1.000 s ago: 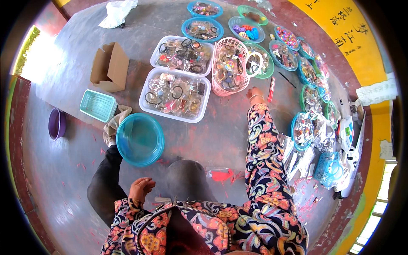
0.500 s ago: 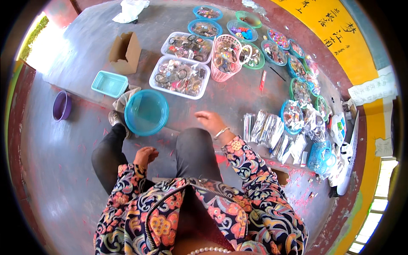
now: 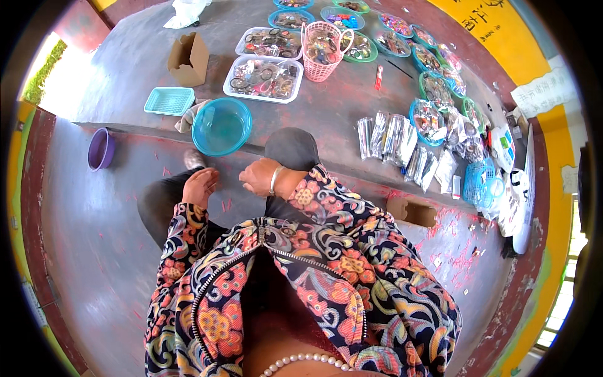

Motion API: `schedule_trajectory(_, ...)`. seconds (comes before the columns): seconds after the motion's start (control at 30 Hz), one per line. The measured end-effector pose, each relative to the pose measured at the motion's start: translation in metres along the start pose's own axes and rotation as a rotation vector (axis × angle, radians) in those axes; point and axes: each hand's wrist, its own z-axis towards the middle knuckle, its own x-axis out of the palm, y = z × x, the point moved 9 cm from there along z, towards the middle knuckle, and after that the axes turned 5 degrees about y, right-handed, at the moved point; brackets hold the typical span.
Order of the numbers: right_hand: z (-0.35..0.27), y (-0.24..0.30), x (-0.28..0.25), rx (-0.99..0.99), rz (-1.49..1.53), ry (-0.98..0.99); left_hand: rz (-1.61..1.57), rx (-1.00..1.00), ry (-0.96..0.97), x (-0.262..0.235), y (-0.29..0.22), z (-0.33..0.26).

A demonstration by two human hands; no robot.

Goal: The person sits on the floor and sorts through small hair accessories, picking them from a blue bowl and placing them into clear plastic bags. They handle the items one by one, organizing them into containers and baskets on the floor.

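Note:
My left hand hovers over my left leg, its fingers loosely curled and nothing visible in them. Facing it, my right hand is above my right thigh, knuckles upward, fingers loosely bent, a silver bangle at the wrist. A small gap separates the two hands. Just beyond them a round blue basin sits at the platform edge, nearest my left hand. Farther off are two white trays of small trinkets and wrapped pieces, with a pink basket of similar goods beside them.
Several round bowls of small goods curve along the back right. Clear packets lie at the right, near a blue basket. A turquoise tray, an open cardboard box and a purple basin stand left.
My right hand has swung left and inward, from beyond my knee to beside my left hand. My left hand has risen slightly. The view has tilted, so the platform sits higher.

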Motion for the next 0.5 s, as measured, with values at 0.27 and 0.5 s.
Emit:
schedule_trajectory(0.27,0.005,-0.007,0.022,0.185,-0.105,0.248,0.037,0.127,-0.035,0.030,-0.046,0.055)
schedule_trajectory(0.5,-0.031,-0.021,0.020,0.238,-0.095,0.270,1.562,0.136,-0.348,-0.009,0.023,0.171)
